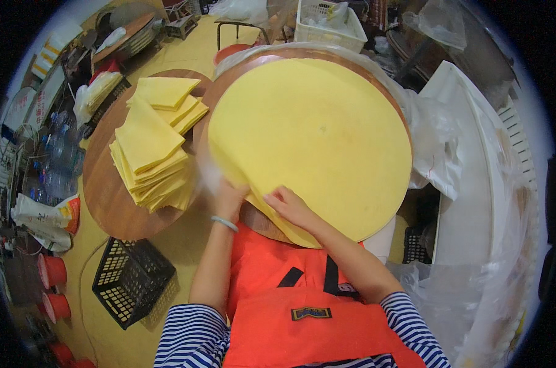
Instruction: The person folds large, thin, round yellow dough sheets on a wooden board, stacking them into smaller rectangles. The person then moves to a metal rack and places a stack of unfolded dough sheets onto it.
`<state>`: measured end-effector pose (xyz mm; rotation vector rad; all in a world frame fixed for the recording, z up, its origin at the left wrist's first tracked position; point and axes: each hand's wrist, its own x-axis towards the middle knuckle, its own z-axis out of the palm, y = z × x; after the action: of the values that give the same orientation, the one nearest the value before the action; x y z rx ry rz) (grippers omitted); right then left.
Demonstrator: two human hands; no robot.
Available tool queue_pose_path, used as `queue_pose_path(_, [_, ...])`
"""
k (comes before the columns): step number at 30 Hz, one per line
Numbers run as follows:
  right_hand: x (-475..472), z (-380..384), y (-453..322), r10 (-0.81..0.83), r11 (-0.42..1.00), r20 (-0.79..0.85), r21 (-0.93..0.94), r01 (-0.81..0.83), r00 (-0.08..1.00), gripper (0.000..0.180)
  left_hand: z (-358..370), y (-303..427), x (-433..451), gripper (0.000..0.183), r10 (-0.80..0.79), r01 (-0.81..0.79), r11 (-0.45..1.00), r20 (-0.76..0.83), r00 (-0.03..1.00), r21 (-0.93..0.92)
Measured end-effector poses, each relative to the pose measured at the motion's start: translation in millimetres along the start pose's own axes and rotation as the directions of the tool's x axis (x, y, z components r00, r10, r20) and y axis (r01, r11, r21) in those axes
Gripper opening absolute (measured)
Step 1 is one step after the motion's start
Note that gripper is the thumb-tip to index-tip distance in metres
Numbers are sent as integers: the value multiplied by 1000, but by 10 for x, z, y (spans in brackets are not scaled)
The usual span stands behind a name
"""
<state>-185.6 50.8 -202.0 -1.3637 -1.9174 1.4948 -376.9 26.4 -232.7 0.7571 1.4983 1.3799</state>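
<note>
A large round yellow sheet point(315, 138), thin and soft like dough or bean-curd skin, covers most of a round wooden board point(264, 224) before me. My left hand point(231, 195), slightly blurred, grips the sheet's near left edge, which is lifted and bent along that side. Close by on its right, my right hand point(289, 207) has its fingers curled at the same raised edge; whether they pinch it is not clear. Folded yellow sheets point(154, 142) are piled on a second round wooden board point(108, 193) at the left.
Below the left board, a black plastic crate point(133, 280) sits on the floor. Clear plastic film point(436, 138) hangs beside the right of the main board, near a long white surface point(466, 207). Behind stands a white plastic crate point(331, 27). Red tubs point(52, 271) and plastic bottles point(62, 156) line the left.
</note>
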Motion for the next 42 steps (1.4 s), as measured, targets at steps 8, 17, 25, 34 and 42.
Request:
queue_pose_path(8, [824,198,-298,-64,865,-120,-502,-5,991,31,106,1,-231,70,138,-49,896,-172,975,441])
queue_pose_path(17, [1202,-1839,-784,-191,732,-319,-676,-82,928,21,141,9,-282,92,108,-12,947,-280,954,322])
queue_pose_path(25, [673,-969,-1063,-594,509,-127,-824,249,795,10,230,680,-21,34,529,-427,194,272,804,883])
queue_pose_path(34, [628,-446,-1191,-595,511,-61,-798,319,801,12,178,1139,1065,54,267,-295,279,221,938,914])
queue_pose_path(42, [918,-873,-1257,-421,607,-134,-777,169,897,17,227,206,1658,80,346,-367,-48,360,866,929])
